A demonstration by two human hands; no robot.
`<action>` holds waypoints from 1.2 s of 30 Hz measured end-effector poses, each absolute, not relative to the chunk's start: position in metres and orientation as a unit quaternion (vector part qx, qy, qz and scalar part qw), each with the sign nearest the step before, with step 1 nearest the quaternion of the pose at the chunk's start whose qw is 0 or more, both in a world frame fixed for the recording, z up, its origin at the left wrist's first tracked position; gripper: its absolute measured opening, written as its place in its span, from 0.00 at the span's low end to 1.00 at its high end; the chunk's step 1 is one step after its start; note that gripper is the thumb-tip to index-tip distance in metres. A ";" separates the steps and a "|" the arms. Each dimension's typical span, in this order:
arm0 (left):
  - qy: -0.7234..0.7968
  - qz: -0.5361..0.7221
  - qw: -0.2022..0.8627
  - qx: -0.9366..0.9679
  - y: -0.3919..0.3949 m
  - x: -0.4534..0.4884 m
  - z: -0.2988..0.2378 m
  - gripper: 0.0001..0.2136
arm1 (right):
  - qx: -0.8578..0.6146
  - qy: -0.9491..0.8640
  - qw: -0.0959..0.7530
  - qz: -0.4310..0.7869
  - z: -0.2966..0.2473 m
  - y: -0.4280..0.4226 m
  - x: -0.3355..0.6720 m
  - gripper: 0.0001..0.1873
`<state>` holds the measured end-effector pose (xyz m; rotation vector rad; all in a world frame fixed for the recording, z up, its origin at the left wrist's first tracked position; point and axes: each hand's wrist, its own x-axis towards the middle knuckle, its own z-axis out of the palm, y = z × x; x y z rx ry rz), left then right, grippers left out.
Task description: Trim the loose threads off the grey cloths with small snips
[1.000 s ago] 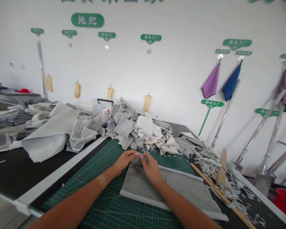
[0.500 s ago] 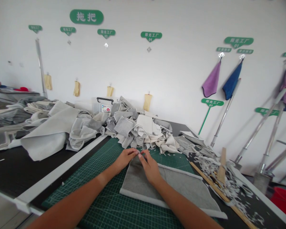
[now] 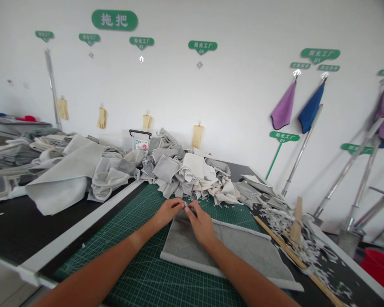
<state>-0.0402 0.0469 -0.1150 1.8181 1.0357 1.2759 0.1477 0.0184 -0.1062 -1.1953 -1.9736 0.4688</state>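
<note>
My left hand and my right hand meet above the far left corner of a grey cloth. Both are closed, fingertips pinched around something small and pale with a dark part; I cannot make out what it is. The cloth, with pale edges along its long sides, lies flat on a green cutting mat. My right forearm passes over the cloth and hides part of it.
Beyond my hands is a heap of grey and white cloth pieces; more cloths lie at the left. At the right are a wooden strip, a short wooden piece and shredded scraps. A red bucket stands beyond the table edge.
My hands stay together in nearly the same place, with the fingertips slightly shifted and a little more of the small item showing. The cloth has not moved; the view has tilted slightly.
</note>
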 end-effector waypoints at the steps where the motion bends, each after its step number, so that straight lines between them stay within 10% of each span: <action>1: 0.397 0.489 0.341 0.698 0.046 -0.040 -0.114 0.13 | -0.468 -0.775 0.384 0.183 -0.107 0.019 0.148 0.19; 36: 0.398 0.474 0.373 0.691 0.039 -0.038 -0.112 0.14 | -0.474 -0.783 0.364 0.172 -0.108 0.018 0.149 0.17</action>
